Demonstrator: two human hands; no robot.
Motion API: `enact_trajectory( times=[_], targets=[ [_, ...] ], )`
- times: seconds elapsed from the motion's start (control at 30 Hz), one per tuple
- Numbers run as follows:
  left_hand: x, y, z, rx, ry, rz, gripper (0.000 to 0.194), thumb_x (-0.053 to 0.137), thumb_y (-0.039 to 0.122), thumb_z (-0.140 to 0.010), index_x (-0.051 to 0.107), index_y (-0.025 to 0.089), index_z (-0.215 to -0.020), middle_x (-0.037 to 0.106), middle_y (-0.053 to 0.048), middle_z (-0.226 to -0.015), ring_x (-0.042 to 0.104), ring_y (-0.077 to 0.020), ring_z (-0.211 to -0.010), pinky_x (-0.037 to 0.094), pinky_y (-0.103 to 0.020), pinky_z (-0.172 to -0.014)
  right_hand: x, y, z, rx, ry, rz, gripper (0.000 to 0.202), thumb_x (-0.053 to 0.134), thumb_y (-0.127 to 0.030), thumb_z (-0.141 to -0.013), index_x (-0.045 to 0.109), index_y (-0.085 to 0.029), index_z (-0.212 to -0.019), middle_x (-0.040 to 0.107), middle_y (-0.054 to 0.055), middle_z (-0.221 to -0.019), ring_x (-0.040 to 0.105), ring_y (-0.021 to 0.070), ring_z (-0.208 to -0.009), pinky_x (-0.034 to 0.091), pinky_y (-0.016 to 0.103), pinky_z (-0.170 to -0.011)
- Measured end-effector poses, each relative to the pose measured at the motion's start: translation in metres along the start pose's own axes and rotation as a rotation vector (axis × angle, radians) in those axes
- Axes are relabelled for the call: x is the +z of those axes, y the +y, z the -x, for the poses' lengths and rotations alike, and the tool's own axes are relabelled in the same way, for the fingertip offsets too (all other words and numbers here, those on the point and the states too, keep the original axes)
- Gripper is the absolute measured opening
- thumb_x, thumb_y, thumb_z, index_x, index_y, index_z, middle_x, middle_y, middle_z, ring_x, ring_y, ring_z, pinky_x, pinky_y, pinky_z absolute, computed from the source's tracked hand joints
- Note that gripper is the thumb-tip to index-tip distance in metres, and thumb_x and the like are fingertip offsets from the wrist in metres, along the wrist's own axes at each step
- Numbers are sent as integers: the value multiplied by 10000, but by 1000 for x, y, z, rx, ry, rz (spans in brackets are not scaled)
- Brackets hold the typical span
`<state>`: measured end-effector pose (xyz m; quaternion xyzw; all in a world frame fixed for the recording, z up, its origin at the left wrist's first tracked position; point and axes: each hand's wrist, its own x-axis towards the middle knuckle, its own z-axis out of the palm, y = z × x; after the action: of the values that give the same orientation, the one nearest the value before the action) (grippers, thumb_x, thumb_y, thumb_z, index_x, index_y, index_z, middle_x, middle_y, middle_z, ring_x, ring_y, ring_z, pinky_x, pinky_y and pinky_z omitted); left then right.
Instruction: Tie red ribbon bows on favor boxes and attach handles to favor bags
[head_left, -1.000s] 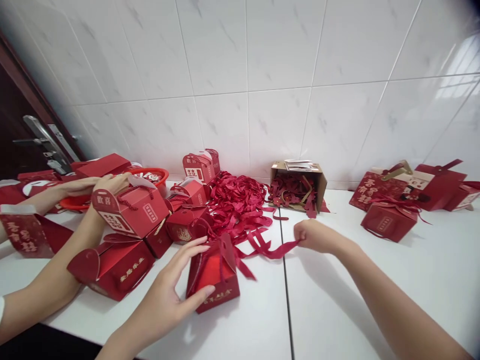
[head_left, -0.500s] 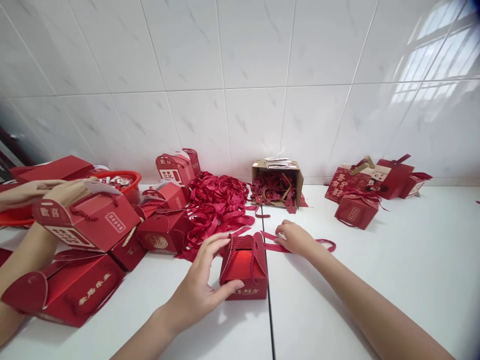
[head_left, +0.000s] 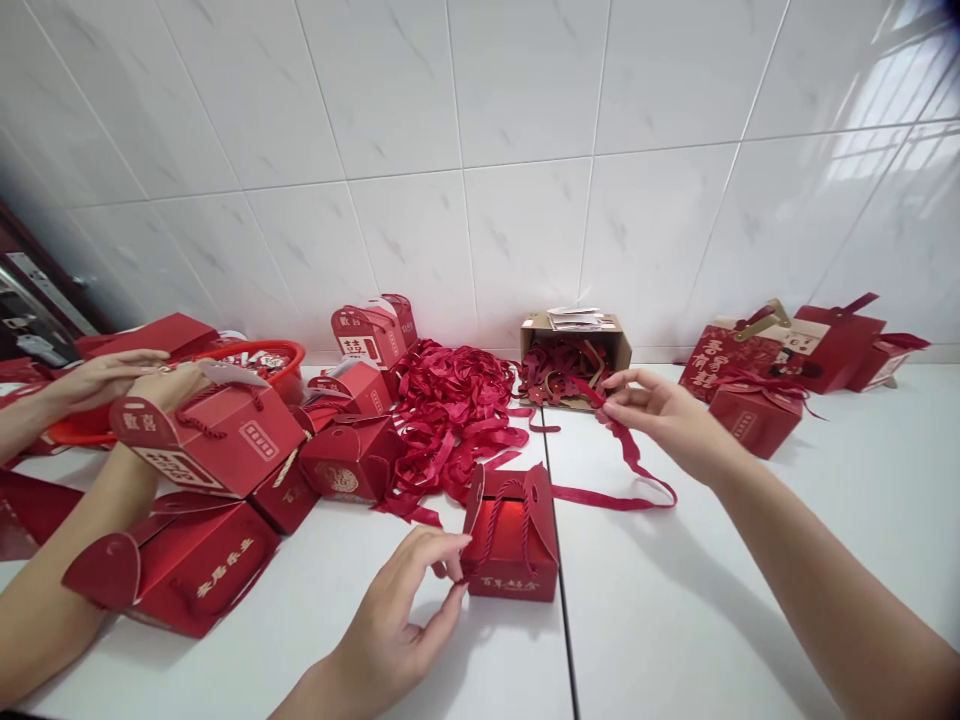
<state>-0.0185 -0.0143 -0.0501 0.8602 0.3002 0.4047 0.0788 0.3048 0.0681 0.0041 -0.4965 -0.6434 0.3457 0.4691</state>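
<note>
A small red gift box (head_left: 510,560) with twisted cord handles and gold lettering stands upright on the white table. At its lower left corner, my left hand (head_left: 405,610) is closed in a pinch. A dark red bit shows at those fingertips, but I cannot tell whether it is ribbon or the box's edge. Up and to the right, my right hand (head_left: 671,415) pinches a red ribbon (head_left: 626,502) between thumb and fingers. The ribbon hangs in a loop and runs along the table to behind the box's right side.
A heap of red ribbons (head_left: 454,400) lies behind the box, beside an open carton (head_left: 619,350) of ribbon pieces. Red boxes (head_left: 217,440) crowd the left, where another person's arms (head_left: 97,560) reach towards a red basin (head_left: 289,380). More gift boxes (head_left: 757,415) stand right.
My right hand has lifted the ribbon up and away from the table. My left hand has moved from around the box's side to a pinch at its lower left corner. The view has shifted slightly.
</note>
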Motion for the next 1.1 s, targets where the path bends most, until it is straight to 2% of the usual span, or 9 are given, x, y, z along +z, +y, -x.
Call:
enact_trajectory(
  times=[0.07, 0.17, 0.33, 0.5, 0.6, 0.7, 0.83, 1.0, 1.1],
  targets=[
    [-1, 0, 2, 31, -58, -11, 432, 478, -29, -809, 506, 202, -1173, 563, -28, -816, 537, -144, -794, 499, -282, -739, -10, -22, 9, -43, -58, -83, 333, 681, -424, -770, 600, -199, -1001, 671, 53, -880, 650, 183, -786, 531, 323, -712],
    [-7, 1, 3, 104, -160, -119, 358, 451, -49, -788, 626, 237, -913, 555, -47, -832, 532, -171, -847, 489, -290, -709, -12, -46, 23, -72, -218, 14, 197, 644, -349, -805, 686, -189, -913, 677, 64, -893, 640, 181, -771, 528, 303, -670],
    [-19, 3, 3, 235, -327, -249, 317, 469, -61, -702, 579, 231, -757, 611, -41, -828, 517, -212, -894, 485, -343, -735, 3, -56, 36, -183, -421, 313, 208, 543, -167, -818, 730, -232, -884, 688, 23, -868, 627, 152, -752, 504, 255, -660],
    [-14, 12, -5, 30, -109, -60, 103, 549, 172, -737, 493, 210, -815, 526, -52, -722, 463, -210, -729, 459, -382, -633, 12, -52, 36, -200, -457, 369, 273, 509, -125, -821, 738, -256, -888, 678, 11, -866, 612, 140, -736, 487, 244, -637],
    [-6, 19, -9, -27, -34, -128, 176, 607, 92, -757, 522, 207, -859, 519, -27, -684, 444, -171, -676, 424, -310, -570, 12, -51, 35, -225, -457, 354, 284, 503, -120, -828, 741, -254, -906, 673, 15, -873, 607, 139, -735, 485, 250, -648],
    [-6, 23, -7, 69, -78, -144, 344, 524, -33, -747, 571, 232, -961, 501, -18, -663, 420, -152, -643, 408, -287, -557, 14, -50, 35, -242, -446, 360, 294, 513, -112, -825, 745, -256, -933, 674, 15, -892, 607, 136, -752, 485, 245, -660],
    [-14, 23, -5, 210, -102, -152, 403, 467, 32, -695, 621, 263, -987, 469, -41, -699, 412, -187, -674, 403, -348, -582, 17, -48, 35, -233, -456, 370, 303, 524, -101, -822, 747, -263, -948, 669, 14, -901, 599, 129, -740, 472, 232, -625],
    [-12, 19, -38, 13, 58, -164, 257, 500, 82, -767, 625, 237, -931, 505, -66, -889, 491, -214, -865, 462, -388, -740, 24, -49, 36, -244, -494, 363, 283, 530, -123, -848, 746, -258, -972, 663, 32, -911, 608, 139, -763, 480, 239, -656],
    [-3, 16, -67, -153, -79, -243, 245, 531, 158, -815, 661, 248, -1001, 546, -87, -1099, 474, -257, -1061, 455, -455, -900, 30, -49, 38, -264, -488, 368, 267, 533, -141, -864, 745, -264, -971, 657, 29, -910, 611, 140, -787, 479, 242, -688]
  ],
)
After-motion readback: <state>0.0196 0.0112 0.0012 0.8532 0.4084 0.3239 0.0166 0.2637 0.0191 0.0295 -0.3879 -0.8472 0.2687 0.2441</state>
